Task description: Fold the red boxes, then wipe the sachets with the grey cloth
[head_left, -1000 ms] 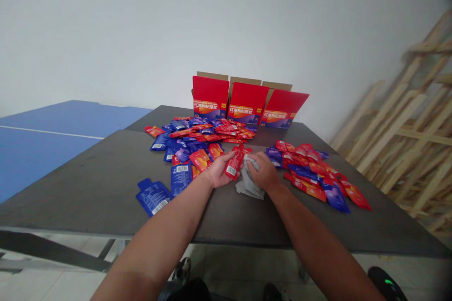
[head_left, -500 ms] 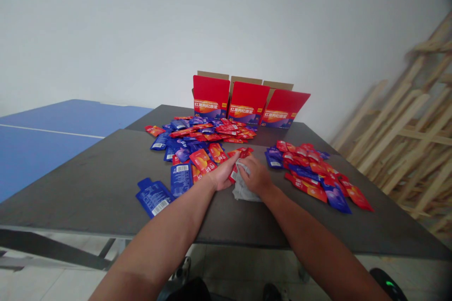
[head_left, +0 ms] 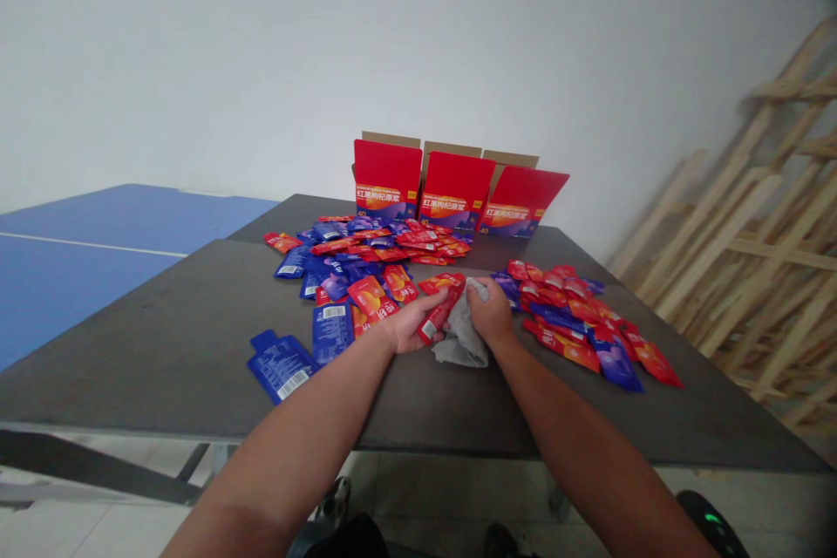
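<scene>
Near the middle of the dark table [head_left: 215, 314], my left hand [head_left: 411, 327] is closed on a red pouch [head_left: 443, 309], its white barcode patch showing. My right hand [head_left: 492, 314] grips a crumpled grey cloth [head_left: 463, 340], which hangs down to the tabletop just right of the pouch. To the left and behind lies a large heap of red and blue pouches [head_left: 372, 248]. A smaller pile of red and blue pouches [head_left: 575, 309] is spread to the right. One blue pouch [head_left: 282, 364] lies by my left forearm, barcode side up.
Three red-and-purple cartons [head_left: 451, 200] with raised flaps stand side by side at the table's back edge. A blue table [head_left: 98, 279] with a white line adjoins on the left. Wooden frames [head_left: 751, 227] lean against the wall at right.
My right hand has drawn the cloth rightward off the red pouch, so more of the pouch shows. My left hand keeps hold of it. The view has shifted slightly.
</scene>
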`<state>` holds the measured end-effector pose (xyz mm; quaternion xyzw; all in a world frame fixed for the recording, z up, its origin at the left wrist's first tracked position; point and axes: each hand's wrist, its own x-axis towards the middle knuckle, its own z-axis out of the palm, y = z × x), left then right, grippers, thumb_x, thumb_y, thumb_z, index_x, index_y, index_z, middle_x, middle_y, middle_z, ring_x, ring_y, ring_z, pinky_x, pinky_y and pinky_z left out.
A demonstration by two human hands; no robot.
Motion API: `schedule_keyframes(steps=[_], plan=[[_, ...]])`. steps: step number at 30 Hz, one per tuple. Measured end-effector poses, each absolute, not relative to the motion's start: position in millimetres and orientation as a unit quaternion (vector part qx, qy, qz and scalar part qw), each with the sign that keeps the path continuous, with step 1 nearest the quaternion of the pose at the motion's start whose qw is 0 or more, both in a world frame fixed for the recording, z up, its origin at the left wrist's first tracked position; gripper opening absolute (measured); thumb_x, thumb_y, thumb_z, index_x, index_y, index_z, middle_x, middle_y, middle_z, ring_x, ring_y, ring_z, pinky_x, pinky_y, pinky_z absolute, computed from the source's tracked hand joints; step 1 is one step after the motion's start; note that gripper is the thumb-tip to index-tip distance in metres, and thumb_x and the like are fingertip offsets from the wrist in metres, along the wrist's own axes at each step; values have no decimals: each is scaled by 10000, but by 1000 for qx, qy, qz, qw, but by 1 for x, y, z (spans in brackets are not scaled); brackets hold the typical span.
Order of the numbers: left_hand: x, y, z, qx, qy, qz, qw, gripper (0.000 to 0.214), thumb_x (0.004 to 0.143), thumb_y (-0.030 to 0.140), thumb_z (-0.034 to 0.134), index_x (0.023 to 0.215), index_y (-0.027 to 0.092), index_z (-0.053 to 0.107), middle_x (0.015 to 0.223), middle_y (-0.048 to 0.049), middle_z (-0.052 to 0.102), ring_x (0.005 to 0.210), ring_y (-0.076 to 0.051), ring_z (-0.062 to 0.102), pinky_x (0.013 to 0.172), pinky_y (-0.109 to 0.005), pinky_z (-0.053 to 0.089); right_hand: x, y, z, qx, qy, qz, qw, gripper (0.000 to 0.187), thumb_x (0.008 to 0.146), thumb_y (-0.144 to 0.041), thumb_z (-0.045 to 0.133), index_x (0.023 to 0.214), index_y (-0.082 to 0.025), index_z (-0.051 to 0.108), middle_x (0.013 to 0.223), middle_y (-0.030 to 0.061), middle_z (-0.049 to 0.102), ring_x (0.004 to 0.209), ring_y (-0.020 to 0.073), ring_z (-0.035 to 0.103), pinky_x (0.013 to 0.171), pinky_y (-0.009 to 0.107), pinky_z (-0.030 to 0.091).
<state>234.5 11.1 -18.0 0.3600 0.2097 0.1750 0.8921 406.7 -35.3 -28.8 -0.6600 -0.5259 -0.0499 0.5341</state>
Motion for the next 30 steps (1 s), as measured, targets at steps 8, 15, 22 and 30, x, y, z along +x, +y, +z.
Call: schedule_keyframes(steps=[8, 15, 22, 30], plan=[[232, 21, -9, 254, 160, 243, 923, 487, 909, 560, 447, 944, 129, 671, 700, -69, 658, 559, -144, 590, 469, -222, 414, 385, -52, -22, -523, -705, -107, 467, 212, 894, -326, 513, 1018, -206, 636, 951, 84, 654, 912, 219, 611, 837, 387, 514], [245, 14, -17, 296, 196, 221, 908, 340, 898, 401, 533, 961, 103, 684, 790, -104, 713, 715, -201, 681, 668, -278, 513, 366, -63, -21, -447, -824, -127, 326, 201, 898, -295, 536, 1052, -265, 663, 956, 60, 664, 902, 204, 610, 816, 364, 508], [249, 8, -20, 340, 214, 215, 890, 366, 878, 436, 571, 1009, 110, 676, 845, -114, 730, 763, -215, 695, 721, -309, 529, 364, -58, -22, -511, -748, -146, 397, 210, 917, -289, 494, 1066, -225, 628, 949, 83, 643, 901, 222, 603, 814, 382, 511], [251, 2, -23, 402, 215, 224, 862, 334, 871, 447, 596, 919, 125, 670, 730, -73, 706, 611, -163, 647, 584, -252, 475, 381, -46, -25, -577, -635, -146, 493, 231, 931, -316, 454, 1067, -190, 591, 989, 102, 624, 971, 236, 583, 887, 418, 488]])
